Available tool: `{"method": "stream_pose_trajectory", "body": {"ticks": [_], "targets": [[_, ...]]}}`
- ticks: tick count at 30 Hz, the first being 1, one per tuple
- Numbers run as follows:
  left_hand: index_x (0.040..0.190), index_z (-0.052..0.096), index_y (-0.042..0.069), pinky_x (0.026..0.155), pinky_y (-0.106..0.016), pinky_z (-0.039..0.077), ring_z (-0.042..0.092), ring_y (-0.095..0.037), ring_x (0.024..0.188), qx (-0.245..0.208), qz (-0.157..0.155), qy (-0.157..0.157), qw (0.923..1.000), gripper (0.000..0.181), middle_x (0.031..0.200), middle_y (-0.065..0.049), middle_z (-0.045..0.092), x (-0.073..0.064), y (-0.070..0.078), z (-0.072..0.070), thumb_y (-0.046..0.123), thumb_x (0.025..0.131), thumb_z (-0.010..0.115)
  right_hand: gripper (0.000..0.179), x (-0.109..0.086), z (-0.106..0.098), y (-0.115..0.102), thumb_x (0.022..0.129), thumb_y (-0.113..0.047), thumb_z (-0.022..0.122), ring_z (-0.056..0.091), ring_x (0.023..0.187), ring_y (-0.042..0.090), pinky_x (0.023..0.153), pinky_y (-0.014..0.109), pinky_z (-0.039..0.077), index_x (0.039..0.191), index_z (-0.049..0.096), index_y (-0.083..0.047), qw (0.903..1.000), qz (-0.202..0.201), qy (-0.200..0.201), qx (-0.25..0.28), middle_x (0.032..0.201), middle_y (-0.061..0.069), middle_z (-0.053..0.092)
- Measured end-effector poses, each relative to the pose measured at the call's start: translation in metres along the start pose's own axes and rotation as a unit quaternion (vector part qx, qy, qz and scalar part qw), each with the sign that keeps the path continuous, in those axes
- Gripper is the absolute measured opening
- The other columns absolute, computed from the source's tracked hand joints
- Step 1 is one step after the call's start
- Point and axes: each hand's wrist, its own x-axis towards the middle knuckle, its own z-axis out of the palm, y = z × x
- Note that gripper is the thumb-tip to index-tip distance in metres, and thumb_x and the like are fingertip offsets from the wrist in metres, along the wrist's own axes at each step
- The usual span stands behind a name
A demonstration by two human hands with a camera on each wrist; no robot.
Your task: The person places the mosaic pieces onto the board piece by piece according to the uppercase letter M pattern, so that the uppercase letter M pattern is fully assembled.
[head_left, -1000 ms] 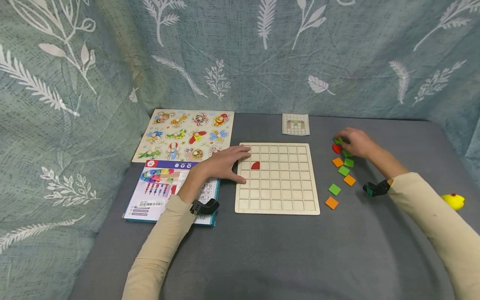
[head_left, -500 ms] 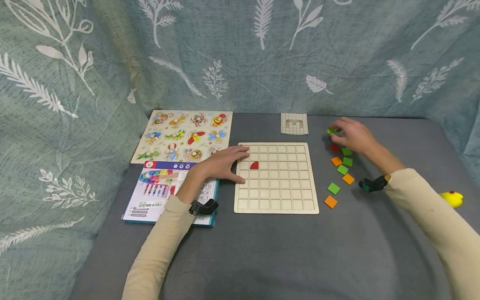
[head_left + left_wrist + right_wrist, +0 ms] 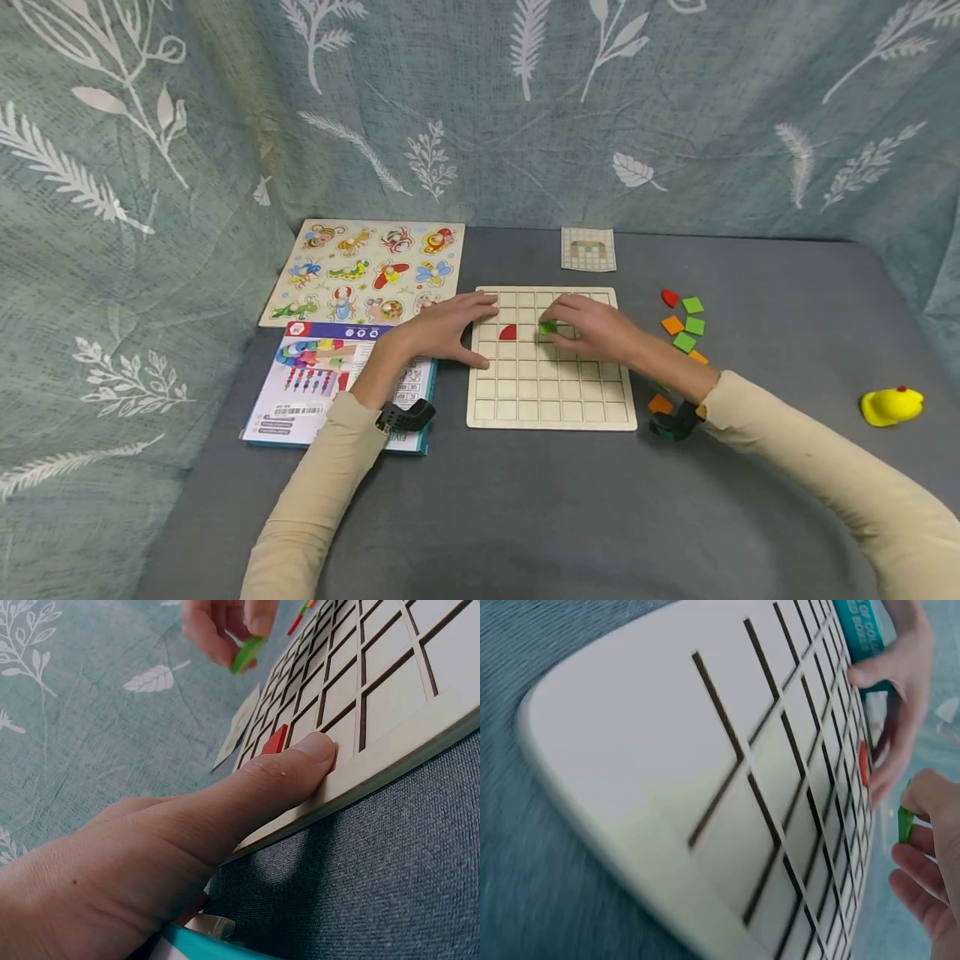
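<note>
A pale wooden grid board (image 3: 552, 412) lies on the grey table. My left hand (image 3: 446, 327) rests on its left edge with thumb and fingers spread; in the left wrist view the thumb (image 3: 255, 787) touches the rim. One red quarter-circle tile (image 3: 508, 332) sits in a cell near the upper left. Above the board's upper middle, my right hand (image 3: 596, 329) pinches a green square tile (image 3: 547, 328) between thumb and fingers. The right wrist view shows that green tile (image 3: 905, 823) held edge-on, off the board's surface.
Right of the board lie several loose green and orange squares (image 3: 684, 342) and a red piece (image 3: 670, 297), partly under the right forearm. A pattern card (image 3: 588, 249) is behind the board. An insect puzzle (image 3: 360, 271) and a box (image 3: 300, 425) lie left; a yellow toy duck (image 3: 892, 407) sits far right.
My right hand has picked up the green tile from the loose pieces and carried it left over the board. My left hand stays at the board's left edge.
</note>
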Motion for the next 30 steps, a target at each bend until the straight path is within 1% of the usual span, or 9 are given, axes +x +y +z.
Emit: {"method": "stream_pose_trajectory", "body": {"ticks": [2, 4, 10, 12, 15, 22, 30], "targets": [[0.151, 0.037, 0.013, 0.116, -0.063, 0.022, 0.015, -0.03, 0.152, 0.0, -0.004, 0.0, 1.0, 0.089, 0.162, -0.005, 0.023, 0.0, 0.0, 0.0, 0.051, 0.08, 0.075, 0.018, 0.004, 0.006, -0.003, 0.085, -0.011, 0.073, 0.065, 0.087, 0.019, 0.072, 0.034, 0.055, 0.103, 0.069, -0.007, 1.0, -0.005, 0.006, 0.005, 0.098, 0.006, 0.067], [0.151, 0.036, 0.013, 0.115, -0.063, 0.022, 0.015, -0.03, 0.152, 0.001, -0.006, -0.003, 1.0, 0.09, 0.162, -0.005, 0.023, 0.0, 0.0, 0.0, 0.052, 0.08, 0.074, 0.017, 0.008, 0.011, -0.004, 0.086, -0.011, 0.072, 0.064, 0.087, 0.018, 0.072, 0.033, 0.055, 0.102, 0.069, -0.008, 1.0, -0.001, 0.007, 0.0, 0.098, 0.006, 0.068], [0.151, 0.036, 0.014, 0.116, -0.063, 0.022, 0.014, -0.029, 0.152, -0.004, -0.006, -0.002, 1.0, 0.089, 0.162, -0.004, 0.023, 0.001, -0.001, 0.0, 0.053, 0.08, 0.074, 0.017, 0.012, 0.023, -0.004, 0.088, -0.015, 0.071, 0.064, 0.091, 0.019, 0.072, 0.034, 0.055, 0.104, 0.07, -0.009, 0.9991, 0.04, -0.004, -0.014, 0.101, 0.006, 0.068], [0.151, 0.036, 0.015, 0.115, -0.065, 0.021, 0.014, -0.029, 0.152, -0.005, -0.008, -0.002, 1.0, 0.09, 0.162, -0.003, 0.023, 0.001, -0.001, 0.0, 0.054, 0.079, 0.073, 0.018, 0.013, 0.025, -0.005, 0.089, -0.016, 0.07, 0.065, 0.092, 0.02, 0.073, 0.035, 0.055, 0.106, 0.07, -0.009, 0.9989, 0.045, -0.008, -0.01, 0.102, 0.006, 0.068], [0.151, 0.036, 0.015, 0.114, -0.067, 0.021, 0.014, -0.029, 0.152, -0.005, -0.01, -0.002, 0.9999, 0.09, 0.163, -0.003, 0.023, 0.002, -0.001, 0.0, 0.054, 0.079, 0.074, 0.019, 0.014, 0.029, -0.005, 0.09, -0.016, 0.069, 0.064, 0.092, 0.021, 0.074, 0.035, 0.055, 0.107, 0.069, -0.009, 0.9991, 0.039, -0.011, -0.011, 0.102, 0.006, 0.068], [0.151, 0.037, 0.012, 0.118, -0.057, 0.023, 0.015, -0.029, 0.152, -0.006, -0.001, 0.002, 1.0, 0.089, 0.162, -0.005, 0.024, 0.002, -0.002, 0.001, 0.051, 0.08, 0.074, 0.017, 0.015, 0.031, -0.006, 0.088, -0.016, 0.07, 0.064, 0.089, 0.021, 0.072, 0.034, 0.055, 0.104, 0.07, -0.008, 0.9996, 0.023, 0.0, -0.019, 0.099, 0.005, 0.069], [0.151, 0.036, 0.014, 0.116, -0.062, 0.022, 0.014, -0.029, 0.152, 0.0, -0.009, 0.001, 1.0, 0.089, 0.163, -0.004, 0.022, 0.001, -0.002, 0.001, 0.053, 0.08, 0.073, 0.013, 0.016, 0.032, -0.005, 0.088, -0.015, 0.07, 0.063, 0.089, 0.02, 0.074, 0.033, 0.055, 0.101, 0.071, -0.009, 0.9996, 0.015, -0.007, -0.021, 0.098, 0.003, 0.07]]}}
